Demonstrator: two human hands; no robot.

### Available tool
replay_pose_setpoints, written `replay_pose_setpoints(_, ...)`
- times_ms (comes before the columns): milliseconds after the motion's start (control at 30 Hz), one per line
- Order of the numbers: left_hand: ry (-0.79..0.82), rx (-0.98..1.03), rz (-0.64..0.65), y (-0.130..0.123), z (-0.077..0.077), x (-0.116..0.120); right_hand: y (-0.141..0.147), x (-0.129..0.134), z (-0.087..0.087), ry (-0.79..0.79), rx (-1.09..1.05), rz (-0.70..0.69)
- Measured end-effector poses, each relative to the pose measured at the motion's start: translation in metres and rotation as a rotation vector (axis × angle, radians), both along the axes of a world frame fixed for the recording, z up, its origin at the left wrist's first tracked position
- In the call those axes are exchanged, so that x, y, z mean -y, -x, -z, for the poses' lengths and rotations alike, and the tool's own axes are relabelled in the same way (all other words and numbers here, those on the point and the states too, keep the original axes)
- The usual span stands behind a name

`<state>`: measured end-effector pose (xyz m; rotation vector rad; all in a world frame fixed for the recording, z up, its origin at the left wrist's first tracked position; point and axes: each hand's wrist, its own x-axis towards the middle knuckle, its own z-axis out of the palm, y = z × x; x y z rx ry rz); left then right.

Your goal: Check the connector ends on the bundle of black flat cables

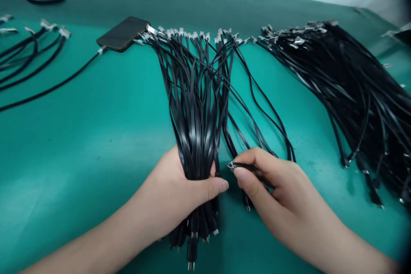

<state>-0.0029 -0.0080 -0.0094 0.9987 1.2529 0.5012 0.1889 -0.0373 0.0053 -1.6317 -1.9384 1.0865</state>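
Pinching a small metal-tipped plug (231,165) between thumb and forefinger, the right hand (279,188) holds it just beside the bundle (194,124). Its other fingers curl under, and whether they grasp more is hidden. The left hand (189,192) is wrapped round the bundle near its lower end, thumb laid across the front; dark plug ends (192,248) stick out below the fist at uneven heights. Beyond it the bundle fans over the tabletop (112,145) to a ragged row of silvery connectors (195,35).

For tidy handling, the left grip probably wants to be snug without crushing the flat strands, and the right pinch is best kept on the plug's body, off its metal tip. The loose cables (257,90) slant across other strands toward the right hand, so a slow, straight pull seems less likely to snag.

At the row's left end lies the phone (125,34), with a lead (64,84) running off left; more cables (35,60) lie behind that lead. The heap (359,72) crowds the right side and nearly meets the row. The roomiest stretch for moving is left of the bundle, in front of the lead; rightward there is a narrower gap. The tabletop's far edge lies well behind the row; its near edge is out of view.
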Motion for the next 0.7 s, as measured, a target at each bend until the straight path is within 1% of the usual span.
replay_pose_setpoints(100,-0.015,-0.014,-0.005,-0.0013,0.0012,-0.0002,0.0024,0.0008,0.0016,-0.008,0.022,-0.03)
replay_pose_setpoints(300,-0.012,-0.023,-0.024,-0.0031,0.0054,0.001,0.0057,0.0001,0.0047,0.018,0.041,-0.038)
replay_pose_setpoints(567,-0.017,-0.013,-0.027,-0.0023,0.0045,0.0018,0.005,0.0016,0.0026,0.042,0.045,-0.044)
replay_pose_setpoints(700,0.002,-0.041,-0.018,-0.0023,0.0022,0.0003,0.0053,0.0,0.0027,0.054,0.054,-0.05)
